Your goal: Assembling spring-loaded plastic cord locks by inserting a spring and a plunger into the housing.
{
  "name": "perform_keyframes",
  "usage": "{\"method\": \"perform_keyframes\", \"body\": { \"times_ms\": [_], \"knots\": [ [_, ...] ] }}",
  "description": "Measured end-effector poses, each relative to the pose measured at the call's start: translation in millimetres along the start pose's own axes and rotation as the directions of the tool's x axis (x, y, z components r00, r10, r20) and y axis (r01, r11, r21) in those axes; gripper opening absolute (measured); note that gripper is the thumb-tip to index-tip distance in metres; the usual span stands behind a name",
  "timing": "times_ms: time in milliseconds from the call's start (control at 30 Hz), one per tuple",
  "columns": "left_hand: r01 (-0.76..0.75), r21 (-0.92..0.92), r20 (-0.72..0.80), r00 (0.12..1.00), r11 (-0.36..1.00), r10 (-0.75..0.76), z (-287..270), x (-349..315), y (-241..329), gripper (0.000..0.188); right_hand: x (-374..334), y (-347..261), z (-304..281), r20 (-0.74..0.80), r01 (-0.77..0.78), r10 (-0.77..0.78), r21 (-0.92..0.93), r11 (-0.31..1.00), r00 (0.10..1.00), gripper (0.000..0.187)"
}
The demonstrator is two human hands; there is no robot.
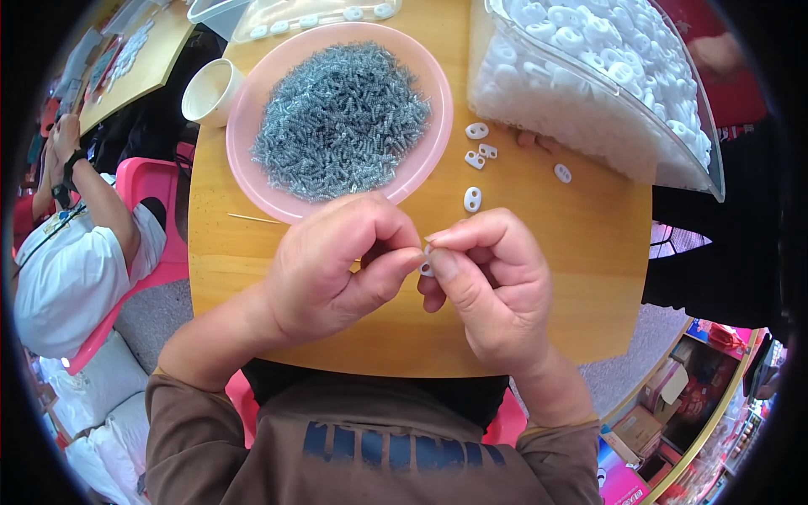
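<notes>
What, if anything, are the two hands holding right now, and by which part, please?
A small white plastic piece, pinched at its edges between right hand thumb and forefinger; left hand fingertips meet it. What the left pinches is hidden.

Both forearms come up from the lower edge, bare from the pushed-up cuffs onward; the sleeves are brown — a soft, matte knit, bunched in thick folds at each forearm; same brown across the chest, with a band of blocky dark-blue print running along the front, partly cut off by the frame edge; the left hand (324,261) and right hand (488,282) are bare — no gloves, no rings, no watch in view; fingernails short and plain.
</notes>
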State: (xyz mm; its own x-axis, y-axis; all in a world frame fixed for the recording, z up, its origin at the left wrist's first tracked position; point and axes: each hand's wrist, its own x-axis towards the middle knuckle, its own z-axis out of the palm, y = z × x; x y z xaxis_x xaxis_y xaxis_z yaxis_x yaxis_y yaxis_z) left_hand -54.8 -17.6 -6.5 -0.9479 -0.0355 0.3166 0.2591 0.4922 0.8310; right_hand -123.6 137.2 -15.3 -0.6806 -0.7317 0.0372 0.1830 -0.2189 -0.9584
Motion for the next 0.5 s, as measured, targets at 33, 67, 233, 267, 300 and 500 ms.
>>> {"method": "perform_keyframes", "body": {
  "times_ms": [33, 67, 233, 267, 300, 500],
  "knots": [
    [0.0, 0.001, 0.002, 1.0, 1.0, 0.0, 0.4, 0.1, -1.7, 0.01, 0.4, -1.6, -0.3, 0.001, -0.071, 0.071, 0.087, 0.994, 0.997, 0.007],
    [-0.062, 0.038, -0.006, 0.998, 0.997, 0.063, 0.8, 0.1, -3.1, 0.011, 0.8, -2.7, -0.9, 0.009, -0.14, 0.141, 0.173, 0.975, 0.99, 0.006],
    [-0.186, 0.132, -0.022, 0.981, 0.974, 0.191, 0.7, 1.7, -4.0, 0.014, 3.7, -4.9, -5.6, 0.046, -0.211, 0.207, 0.289, 0.934, 0.977, 0.007],
    [-0.135, 0.071, -0.024, 0.99, 0.988, 0.137, 0.0, 1.8, -2.4, 0.013, 3.5, -5.8, -5.7, 0.038, -0.205, 0.203, 0.296, 0.933, 0.978, 0.007],
    [-0.082, 0.01, -0.022, 0.996, 0.997, 0.082, 0.1, 1.6, -1.0, 0.012, 2.8, -6.8, -5.7, 0.036, -0.203, 0.202, 0.297, 0.933, 0.979, 0.007],
    [0.215, -0.333, 0.041, 0.976, 0.918, -0.214, -3.2, -3.7, 2.5, 0.007, 2.1, -9.6, -5.1, 0.002, -0.177, 0.183, 0.278, 0.944, 0.983, 0.008]
  ]
}}
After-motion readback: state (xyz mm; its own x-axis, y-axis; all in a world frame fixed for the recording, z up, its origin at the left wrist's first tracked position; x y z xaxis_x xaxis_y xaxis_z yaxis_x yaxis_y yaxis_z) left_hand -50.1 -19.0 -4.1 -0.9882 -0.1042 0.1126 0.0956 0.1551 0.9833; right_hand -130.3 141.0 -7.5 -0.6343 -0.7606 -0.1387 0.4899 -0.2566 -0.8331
